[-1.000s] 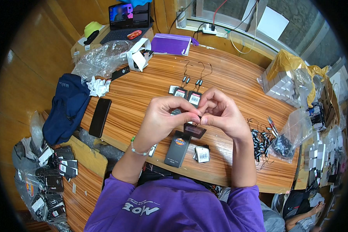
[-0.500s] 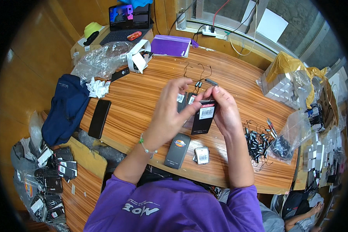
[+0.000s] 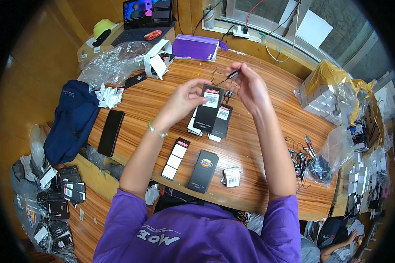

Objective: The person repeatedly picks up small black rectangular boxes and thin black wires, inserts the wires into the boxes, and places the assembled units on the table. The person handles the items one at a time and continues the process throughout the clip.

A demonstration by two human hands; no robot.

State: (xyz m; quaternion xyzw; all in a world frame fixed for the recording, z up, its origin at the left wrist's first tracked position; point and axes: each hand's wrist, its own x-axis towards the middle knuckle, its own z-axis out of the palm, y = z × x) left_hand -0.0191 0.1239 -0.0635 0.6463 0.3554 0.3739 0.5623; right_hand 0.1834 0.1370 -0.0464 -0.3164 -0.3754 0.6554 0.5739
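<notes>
My left hand (image 3: pixel 182 103) pinches a black hang tag (image 3: pixel 205 117) with a red strip and a white barcode sticker. Between the fingers of my right hand (image 3: pixel 253 92) is a black plastic string fastener (image 3: pixel 234 75); a dark cord runs from it toward the tag's top. More tags (image 3: pixel 223 120) with stickers lie beneath the held one. Closer to me are a black tag with white panels (image 3: pixel 175 159), a stack of black tags with a coloured emblem (image 3: pixel 202 173) and small white barcode labels (image 3: pixel 232 178).
At right lie a heap of black string fasteners (image 3: pixel 299 160), scissors (image 3: pixel 310 144) and a clear bag (image 3: pixel 333 153). White boxes (image 3: pixel 318 101) stand behind. Toward the left are a phone (image 3: pixel 111 133) and a blue cloth bag (image 3: pixel 70 122); a laptop (image 3: pixel 140 33) is at the back.
The black tag has moved left and upward with my left hand. My right hand has let go of the tag and risen, holding the string fastener. My arms have uncovered the white-panelled tag.
</notes>
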